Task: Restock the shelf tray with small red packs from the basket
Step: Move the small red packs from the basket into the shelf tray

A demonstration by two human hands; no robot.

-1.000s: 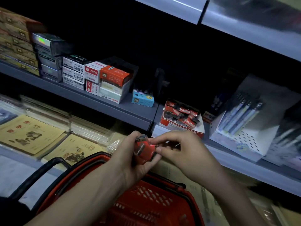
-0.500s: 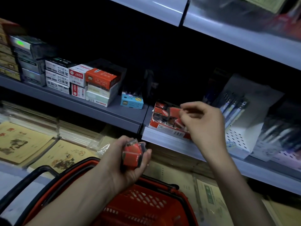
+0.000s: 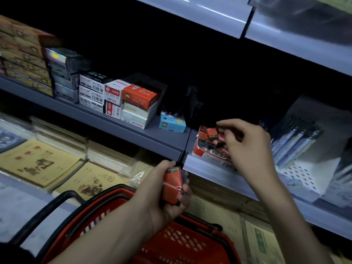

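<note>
Right hand (image 3: 247,147) pinches one red pack (image 3: 212,132) over the shelf tray (image 3: 207,154); left hand (image 3: 163,195) grips several packs (image 3: 172,184) above the basket (image 3: 182,242).

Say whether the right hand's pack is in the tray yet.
Out, it seems: the right hand pinches the pack above the tray; whether it touches the packs there, cannot tell.
</note>
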